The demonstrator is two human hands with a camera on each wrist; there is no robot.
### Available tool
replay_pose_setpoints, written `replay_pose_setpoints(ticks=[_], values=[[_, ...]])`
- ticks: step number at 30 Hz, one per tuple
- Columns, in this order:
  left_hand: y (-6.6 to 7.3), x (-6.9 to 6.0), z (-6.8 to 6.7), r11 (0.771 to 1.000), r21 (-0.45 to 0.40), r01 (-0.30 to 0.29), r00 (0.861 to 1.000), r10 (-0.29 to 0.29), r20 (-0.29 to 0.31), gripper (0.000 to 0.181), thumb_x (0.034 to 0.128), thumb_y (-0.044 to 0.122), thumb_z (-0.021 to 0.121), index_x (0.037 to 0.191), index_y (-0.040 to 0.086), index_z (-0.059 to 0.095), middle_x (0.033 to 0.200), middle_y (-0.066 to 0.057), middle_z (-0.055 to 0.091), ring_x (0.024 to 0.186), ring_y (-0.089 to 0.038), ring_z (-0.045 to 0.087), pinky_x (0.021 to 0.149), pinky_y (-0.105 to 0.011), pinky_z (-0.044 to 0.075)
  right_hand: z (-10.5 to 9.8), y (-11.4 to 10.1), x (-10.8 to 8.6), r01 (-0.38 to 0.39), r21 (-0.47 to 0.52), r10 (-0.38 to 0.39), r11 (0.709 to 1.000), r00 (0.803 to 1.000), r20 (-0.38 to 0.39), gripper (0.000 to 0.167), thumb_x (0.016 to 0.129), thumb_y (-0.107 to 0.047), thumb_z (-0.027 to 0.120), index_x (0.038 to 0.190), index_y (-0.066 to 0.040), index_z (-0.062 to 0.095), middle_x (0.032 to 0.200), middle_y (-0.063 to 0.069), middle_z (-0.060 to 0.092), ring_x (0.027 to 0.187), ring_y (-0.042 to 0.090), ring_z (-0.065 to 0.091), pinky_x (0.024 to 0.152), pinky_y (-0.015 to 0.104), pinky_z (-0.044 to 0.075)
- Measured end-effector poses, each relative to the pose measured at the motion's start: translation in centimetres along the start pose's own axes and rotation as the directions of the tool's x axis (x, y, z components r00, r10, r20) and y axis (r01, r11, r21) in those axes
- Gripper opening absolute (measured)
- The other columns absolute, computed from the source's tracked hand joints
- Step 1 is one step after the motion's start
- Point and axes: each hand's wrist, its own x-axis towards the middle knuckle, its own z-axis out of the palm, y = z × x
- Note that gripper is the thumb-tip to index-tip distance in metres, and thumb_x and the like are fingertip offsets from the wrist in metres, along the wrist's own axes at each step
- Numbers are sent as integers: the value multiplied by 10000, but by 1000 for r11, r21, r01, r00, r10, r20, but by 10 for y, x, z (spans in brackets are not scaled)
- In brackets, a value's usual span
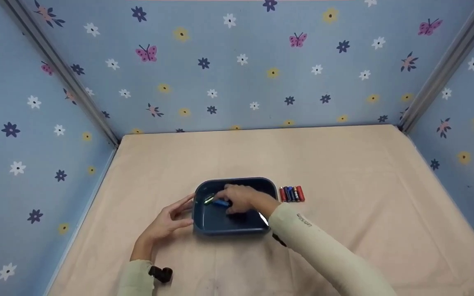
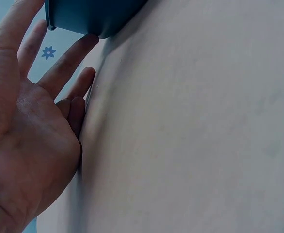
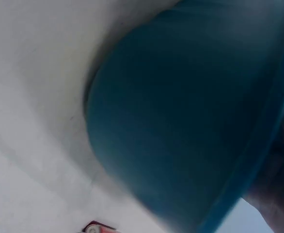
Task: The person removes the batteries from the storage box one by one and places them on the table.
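Note:
A dark blue basin point(image 1: 234, 232) stands on the cloth-covered table, and its outer wall point(image 3: 181, 111) fills much of the right wrist view. My left hand point(image 1: 170, 218) rests its spread fingers against the basin's left side; the left wrist view shows fingertips touching the wall point(image 2: 84, 19). Inside the basin, my right hand point(image 1: 241, 199) reaches down with its index finger extended and its thumb apart. Beneath that finger lies a blue battery point(image 1: 221, 203), partly covered by the hand. Just left of it is a shiny green battery point(image 1: 209, 200).
Right of the basin, several red, blue and dark batteries point(image 1: 291, 194) lie side by side in a row. Beige cloth point(image 1: 344, 164) covers the table. Blue flowered panels point(image 1: 237, 74) enclose the back and both sides.

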Motion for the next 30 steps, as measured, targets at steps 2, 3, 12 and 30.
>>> replay_pose_setpoints(ticks=[2,3,12,30], values=[[0,0,0,1000,6,-2,1000,2,0,789,1070,122,770,1762,117,390,1768,-256,469,1626,-515,468,1195,-92,397,2,0,2,0,-16,0,1000,1000,2,575,1049,-224,820,1588,-338,653,1383,103,662,1163,263,680,1023,506,614],[-1,0,0,1000,7,-1,1000,1,0,790,1071,126,771,1763,121,389,1767,-254,471,1626,-466,484,1198,-90,393,3,0,4,-4,-17,4,1000,1000,2,581,1046,-220,821,1588,-343,654,1383,100,659,1155,258,678,1010,497,611],[-2,0,-1,1000,-6,2,1000,-2,0,793,1070,126,774,1764,135,391,1737,-263,511,1513,-46,575,1204,-84,391,13,8,16,-41,11,41,999,999,0,638,1058,-263,808,1644,-362,575,1452,90,657,1198,241,673,1109,524,587],[0,-1,-1,1000,2,14,1000,-14,-8,791,1070,135,777,1763,140,396,1753,-249,495,1623,-541,455,1193,-88,402,37,32,33,-24,76,33,997,992,-124,571,964,-294,892,1497,-237,695,1192,-6,682,1036,166,624,836,358,526]])
